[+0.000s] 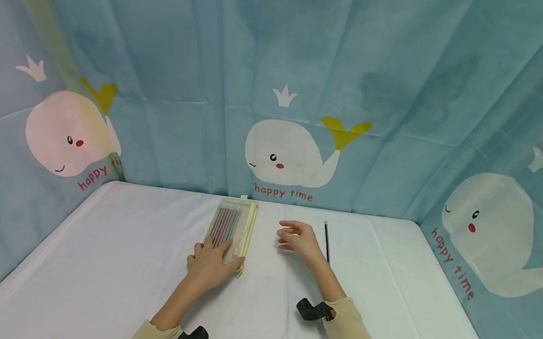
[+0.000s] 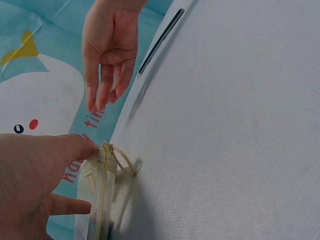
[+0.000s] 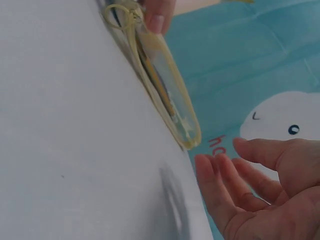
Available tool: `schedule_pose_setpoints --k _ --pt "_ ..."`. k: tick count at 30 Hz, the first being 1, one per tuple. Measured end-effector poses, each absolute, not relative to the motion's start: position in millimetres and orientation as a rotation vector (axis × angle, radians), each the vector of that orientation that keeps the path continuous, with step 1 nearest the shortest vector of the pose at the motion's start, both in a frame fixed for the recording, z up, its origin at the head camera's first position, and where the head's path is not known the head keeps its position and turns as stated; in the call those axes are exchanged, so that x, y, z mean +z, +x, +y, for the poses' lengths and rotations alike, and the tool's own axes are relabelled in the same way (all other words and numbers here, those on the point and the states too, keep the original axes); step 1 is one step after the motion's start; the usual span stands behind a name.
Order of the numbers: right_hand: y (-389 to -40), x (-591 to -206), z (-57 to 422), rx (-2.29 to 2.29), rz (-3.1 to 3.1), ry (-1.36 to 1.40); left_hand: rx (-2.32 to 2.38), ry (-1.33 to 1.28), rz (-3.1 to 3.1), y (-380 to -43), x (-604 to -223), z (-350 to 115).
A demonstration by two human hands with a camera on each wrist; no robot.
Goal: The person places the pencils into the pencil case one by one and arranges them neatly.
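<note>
A see-through pencil case point(image 1: 247, 226) with pale yellow trim lies toward the back of the white table, several pencils point(image 1: 224, 224) visible inside. My left hand point(image 1: 211, 266) rests on its near end with fingers spread over the clear top, the thumb by the zipped edge. In the left wrist view, a cord loop point(image 2: 125, 162) hangs at the case's corner near that thumb. To the right of the case, my right hand point(image 1: 300, 242) hovers above the table with loosely bent fingers, holding nothing. Just beyond it lies a single dark pencil point(image 1: 326, 240), partly hidden by the right wrist.
A white cloth point(image 1: 115, 263) covers the table. Blue curtains point(image 1: 188, 78) printed with whales stand along the back and both sides, close behind the far edge. Black wrist devices point(image 1: 310, 310) are worn at both sleeves.
</note>
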State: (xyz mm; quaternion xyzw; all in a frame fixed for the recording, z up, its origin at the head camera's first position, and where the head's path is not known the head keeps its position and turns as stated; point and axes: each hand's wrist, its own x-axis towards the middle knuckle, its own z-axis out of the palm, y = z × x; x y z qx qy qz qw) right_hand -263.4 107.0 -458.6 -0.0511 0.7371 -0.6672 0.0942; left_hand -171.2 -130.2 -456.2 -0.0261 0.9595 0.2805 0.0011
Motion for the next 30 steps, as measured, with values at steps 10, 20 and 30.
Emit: schedule_pose_setpoints --k 10,20,30 --pt "-264 -444 132 -1.933 2.229 -0.137 0.877 -0.076 3.01 -170 -457 -133" --pt "-268 -434 155 -1.926 2.279 -0.101 0.886 -0.07 3.003 -170 -456 -133" --pt "-273 -429 182 -1.967 2.352 0.012 0.882 -0.066 3.006 -172 -456 -133"
